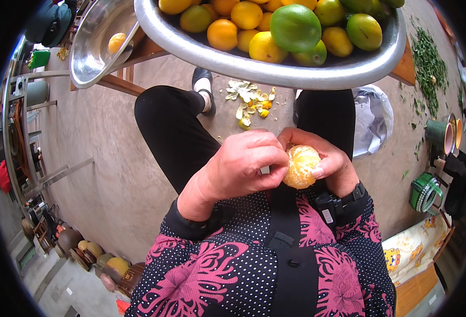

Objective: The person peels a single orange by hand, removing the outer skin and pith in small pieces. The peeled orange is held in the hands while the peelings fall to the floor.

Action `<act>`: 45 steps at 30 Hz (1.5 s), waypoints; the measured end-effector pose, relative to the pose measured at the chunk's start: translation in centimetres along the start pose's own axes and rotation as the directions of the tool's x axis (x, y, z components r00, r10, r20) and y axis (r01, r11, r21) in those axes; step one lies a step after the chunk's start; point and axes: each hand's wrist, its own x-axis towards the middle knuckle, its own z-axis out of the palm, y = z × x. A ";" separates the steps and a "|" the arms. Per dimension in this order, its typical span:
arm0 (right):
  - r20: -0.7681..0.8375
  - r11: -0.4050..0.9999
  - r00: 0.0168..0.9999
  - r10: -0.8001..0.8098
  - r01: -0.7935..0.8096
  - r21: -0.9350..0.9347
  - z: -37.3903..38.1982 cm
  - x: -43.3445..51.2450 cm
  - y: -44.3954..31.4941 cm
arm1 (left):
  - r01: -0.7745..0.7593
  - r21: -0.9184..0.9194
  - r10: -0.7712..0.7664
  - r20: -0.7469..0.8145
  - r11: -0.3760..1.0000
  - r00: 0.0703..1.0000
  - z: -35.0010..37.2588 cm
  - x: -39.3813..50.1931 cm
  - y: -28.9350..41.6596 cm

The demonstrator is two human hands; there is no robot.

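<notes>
My right hand (328,158) holds a peeled citrus fruit (302,164), its thumb across the front and its fingers behind. White pith strands cover the fruit's orange segments. From the other side, the bent thumb and forefinger of my left hand (244,166) pinch at the fruit's left edge; the fingertips are partly hidden. Both hands are above my lap. Beyond my knees stands a large metal basin (272,77) heaped with unpeeled yellow, orange and green citrus fruits (246,16). To its left, another peeled fruit (117,42) lies in a tilted-looking metal bowl (84,65).
Pieces of citrus peel (252,99) lie on the concrete floor between my feet. A white plastic bag (371,123) lines a container beside my right knee. Green leaves (429,65) are spread at the far right, near a green basket (425,192). Several jars (116,267) stand at lower left.
</notes>
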 end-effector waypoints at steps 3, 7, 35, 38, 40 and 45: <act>0.077 0.999 0.996 -0.034 0.034 0.005 -0.6 0.3 0.1 | 0.057 -0.066 -0.060 -0.039 0.996 0.997 0.1 0.0 -0.5; 0.149 0.997 0.986 -0.079 0.076 0.020 -1.0 0.6 0.4 | 0.119 -0.103 -0.130 -0.115 0.988 0.985 0.2 -0.2 -1.0; 0.135 0.952 0.944 -0.302 0.290 0.098 -2.0 0.9 1.0 | 0.088 0.154 -0.049 -0.244 0.984 0.968 -0.2 0.4 2.0; 0.157 0.949 0.937 -0.312 0.299 0.099 -2.2 1.0 1.3 | 0.085 0.236 -0.020 -0.267 0.968 0.963 -0.1 0.6 2.2; 0.154 0.949 0.937 -0.315 0.305 0.085 -2.2 1.2 1.5 | 0.061 0.251 -0.003 -0.226 0.966 0.974 -0.2 0.6 2.2; 0.165 0.952 0.937 -0.307 0.305 0.037 -2.1 1.2 1.6 | 0.000 0.311 0.053 -0.162 0.950 0.985 -0.5 0.6 2.1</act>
